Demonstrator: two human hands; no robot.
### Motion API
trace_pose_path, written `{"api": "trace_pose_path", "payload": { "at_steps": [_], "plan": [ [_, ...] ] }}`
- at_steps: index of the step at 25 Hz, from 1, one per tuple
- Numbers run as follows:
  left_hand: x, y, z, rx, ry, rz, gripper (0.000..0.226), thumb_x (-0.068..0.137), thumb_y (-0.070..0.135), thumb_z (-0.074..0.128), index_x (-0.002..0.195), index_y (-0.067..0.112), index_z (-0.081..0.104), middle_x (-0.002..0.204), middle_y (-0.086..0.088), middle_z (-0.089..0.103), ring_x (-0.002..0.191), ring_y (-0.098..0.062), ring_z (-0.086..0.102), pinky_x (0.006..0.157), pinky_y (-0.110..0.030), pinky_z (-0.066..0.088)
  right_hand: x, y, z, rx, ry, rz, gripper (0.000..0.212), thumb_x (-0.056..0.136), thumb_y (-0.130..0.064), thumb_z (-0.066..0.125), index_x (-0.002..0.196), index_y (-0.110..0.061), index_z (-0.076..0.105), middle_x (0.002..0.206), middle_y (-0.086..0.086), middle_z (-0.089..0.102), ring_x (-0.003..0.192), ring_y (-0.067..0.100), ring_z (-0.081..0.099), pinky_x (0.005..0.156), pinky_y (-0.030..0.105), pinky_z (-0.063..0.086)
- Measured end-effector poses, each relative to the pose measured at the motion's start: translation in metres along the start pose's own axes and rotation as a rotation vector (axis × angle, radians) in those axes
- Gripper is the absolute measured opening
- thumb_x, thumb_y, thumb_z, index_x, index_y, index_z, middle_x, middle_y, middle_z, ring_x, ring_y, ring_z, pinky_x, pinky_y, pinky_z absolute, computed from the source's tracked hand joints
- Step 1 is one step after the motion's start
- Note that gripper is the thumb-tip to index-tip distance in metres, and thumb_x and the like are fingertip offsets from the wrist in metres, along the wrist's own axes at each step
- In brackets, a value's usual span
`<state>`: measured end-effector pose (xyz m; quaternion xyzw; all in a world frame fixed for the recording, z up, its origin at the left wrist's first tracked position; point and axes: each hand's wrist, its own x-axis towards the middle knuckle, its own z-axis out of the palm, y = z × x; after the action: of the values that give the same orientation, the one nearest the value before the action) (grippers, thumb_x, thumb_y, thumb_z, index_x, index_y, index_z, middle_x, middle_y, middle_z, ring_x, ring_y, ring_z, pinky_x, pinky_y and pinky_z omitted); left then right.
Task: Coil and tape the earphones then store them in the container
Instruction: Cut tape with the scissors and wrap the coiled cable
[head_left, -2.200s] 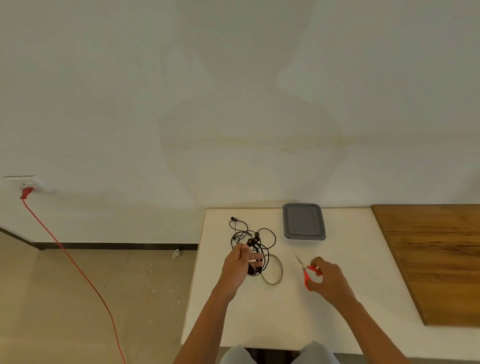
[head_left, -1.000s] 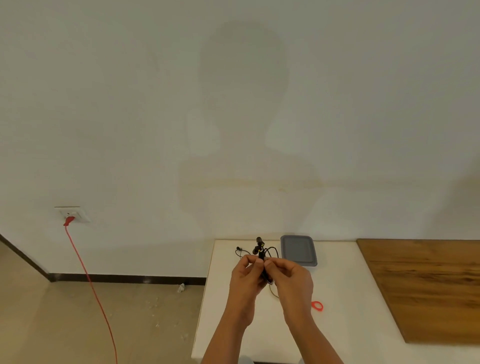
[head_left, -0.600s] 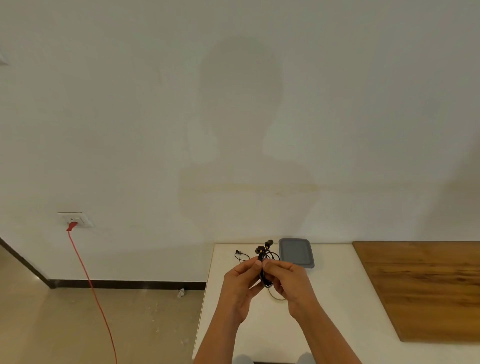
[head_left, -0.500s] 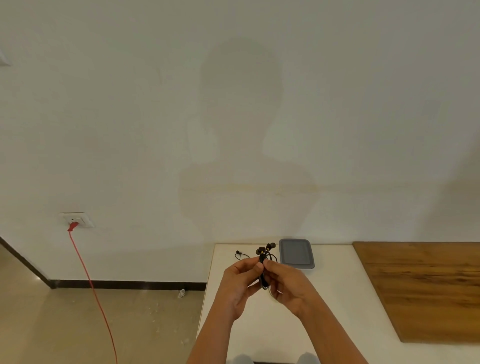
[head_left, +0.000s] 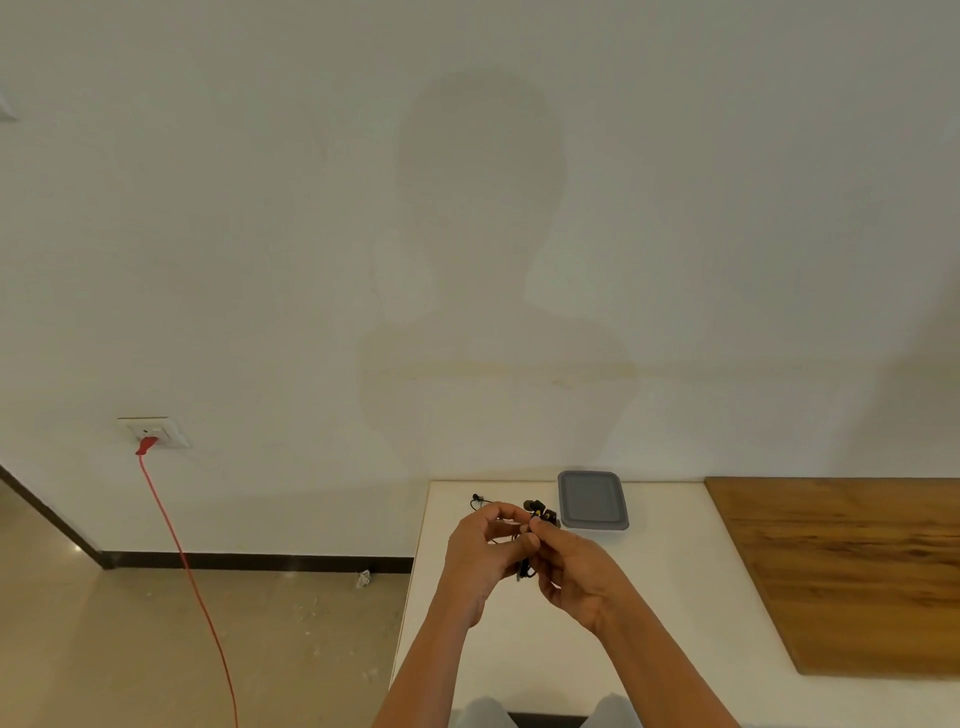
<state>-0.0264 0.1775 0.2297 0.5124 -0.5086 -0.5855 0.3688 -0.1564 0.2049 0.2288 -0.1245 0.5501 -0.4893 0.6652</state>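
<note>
Both hands are raised above the white table (head_left: 670, 613), holding a black bundle of earphones (head_left: 537, 512) between them. My left hand (head_left: 480, 553) curls round the cable from the left. My right hand (head_left: 574, 569) pinches the bundle with thumb and fingers; the earbuds stick up above its fingertips. One loose earbud and its wire (head_left: 477, 501) show beyond my left hand's fingers. The grey container (head_left: 592, 500), lid on, lies at the table's back edge just right of the hands. The tape is hidden.
A brown wooden board (head_left: 852, 566) covers the table's right part. A red cable (head_left: 187, 571) runs from a wall socket (head_left: 151, 431) down across the floor at left. The white wall stands right behind the table.
My right hand put down the red scissors and joined my left hand on the earphones, which were lifted off the table. In the last half second the bundle has tilted slightly right.
</note>
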Motion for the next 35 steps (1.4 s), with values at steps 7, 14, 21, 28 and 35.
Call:
{"api": "trace_pose_path", "payload": {
  "at_steps": [7,14,21,28,35],
  "plan": [
    [-0.005,0.001,-0.001,-0.171,0.057,-0.062,0.016,0.083,0.011,0.074,0.097,0.006,0.073,0.085,-0.015,0.076,0.089,-0.028,0.073,0.081,-0.031,0.059,-0.004,-0.001,-0.009,-0.290,-0.035,-0.206,0.023,0.092,-0.023,0.060,0.081,-0.010,0.076,0.069,0.004,0.067,0.062,0.011,0.051,0.061,0.021,0.040],
    [-0.015,0.010,0.009,-0.137,0.132,0.038,0.024,0.080,0.006,0.073,0.102,0.014,0.069,0.077,-0.013,0.075,0.082,-0.028,0.073,0.081,-0.034,0.060,-0.012,-0.009,-0.010,-0.533,0.043,-0.328,0.024,0.093,-0.028,0.058,0.086,-0.011,0.073,0.075,0.000,0.073,0.055,0.003,0.058,0.056,0.015,0.043],
    [-0.024,0.008,0.021,-0.050,0.202,0.093,0.026,0.079,0.012,0.074,0.101,0.020,0.064,0.078,-0.007,0.075,0.079,-0.020,0.073,0.080,-0.036,0.060,-0.014,-0.004,-0.009,-0.606,0.174,-0.449,0.022,0.087,-0.028,0.067,0.072,-0.013,0.073,0.073,0.007,0.072,0.073,0.023,0.067,0.067,0.024,0.051],
    [-0.032,0.017,0.032,-0.305,0.202,-0.025,0.015,0.095,0.006,0.050,0.101,0.010,0.063,0.083,-0.009,0.076,0.080,-0.022,0.074,0.071,-0.030,0.060,-0.020,0.002,-0.008,-0.750,0.251,-0.635,0.022,0.090,-0.019,0.060,0.073,-0.028,0.072,0.071,-0.002,0.072,0.071,0.015,0.067,0.061,0.018,0.048],
    [-0.032,0.009,0.034,0.024,0.287,0.183,0.021,0.101,0.011,0.040,0.098,0.018,0.060,0.087,0.001,0.069,0.082,-0.016,0.069,0.070,-0.018,0.057,-0.023,0.002,-0.005,-0.568,0.089,-0.578,0.013,0.089,-0.025,0.063,0.084,-0.026,0.076,0.079,-0.002,0.075,0.081,0.015,0.068,0.067,0.012,0.049]
  ]
}}
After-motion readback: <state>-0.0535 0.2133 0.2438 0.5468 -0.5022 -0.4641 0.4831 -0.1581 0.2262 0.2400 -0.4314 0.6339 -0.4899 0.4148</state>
